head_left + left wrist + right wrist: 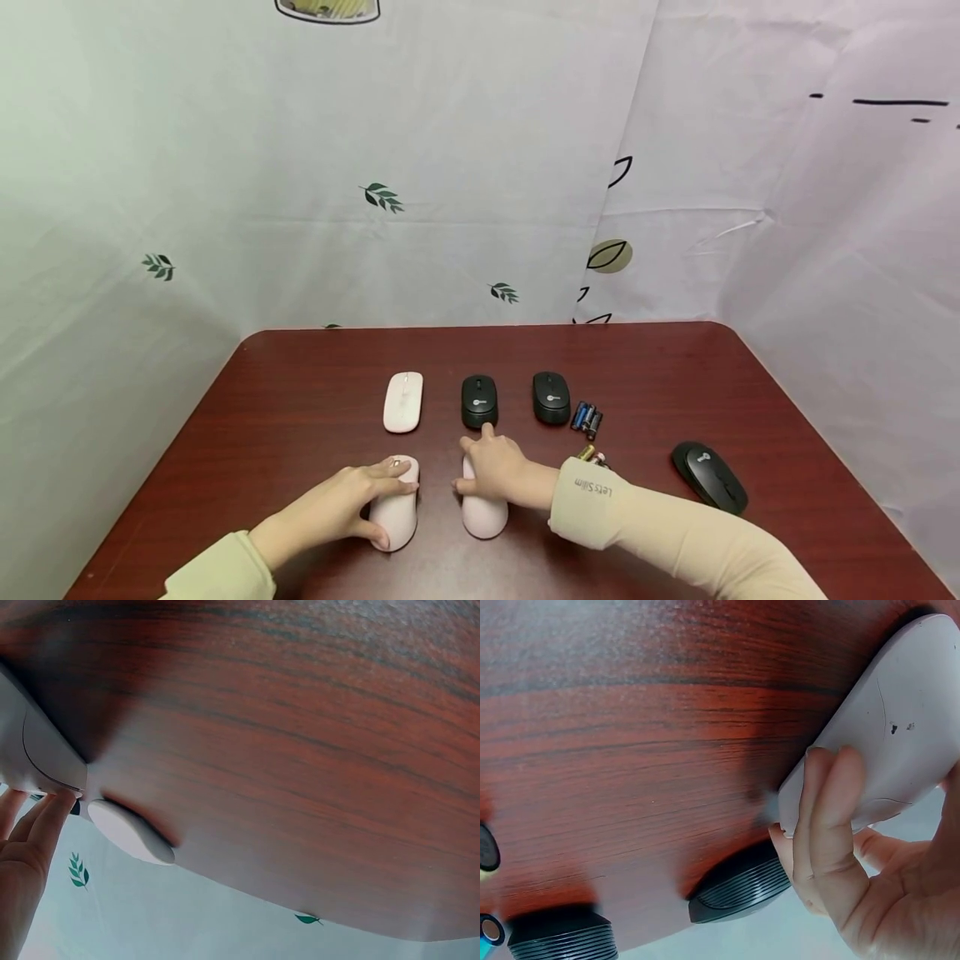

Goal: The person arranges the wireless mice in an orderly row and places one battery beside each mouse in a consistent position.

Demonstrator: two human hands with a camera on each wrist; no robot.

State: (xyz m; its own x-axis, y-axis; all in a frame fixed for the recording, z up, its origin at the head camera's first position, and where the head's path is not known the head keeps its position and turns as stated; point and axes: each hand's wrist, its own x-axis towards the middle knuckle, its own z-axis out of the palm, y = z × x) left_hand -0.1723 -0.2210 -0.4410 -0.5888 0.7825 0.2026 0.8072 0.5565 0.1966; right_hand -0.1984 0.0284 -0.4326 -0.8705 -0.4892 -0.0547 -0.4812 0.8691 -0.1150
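Observation:
Two pale pinkish-white computer mice lie on the near middle of the table. My left hand (348, 500) holds the left mouse (397, 518), thumb at its near left edge and fingers across its top. In the left wrist view, the fingers (46, 825) reach the front end of that mouse (37, 746). The right mouse (483, 515) is gripped by my right hand (497, 467) from its front half. In the right wrist view, fingertips (838, 776) curl along the side of this mouse (911, 712), whose shell has small dark marks.
Behind stand a flat white mouse (403, 402), a black mouse (479, 402) and another black mouse (551, 397). Several blue and dark batteries (587, 419) lie beside it. A gold battery (587, 452) is partly behind my right sleeve (600, 504). One more black mouse (708, 477) sits right.

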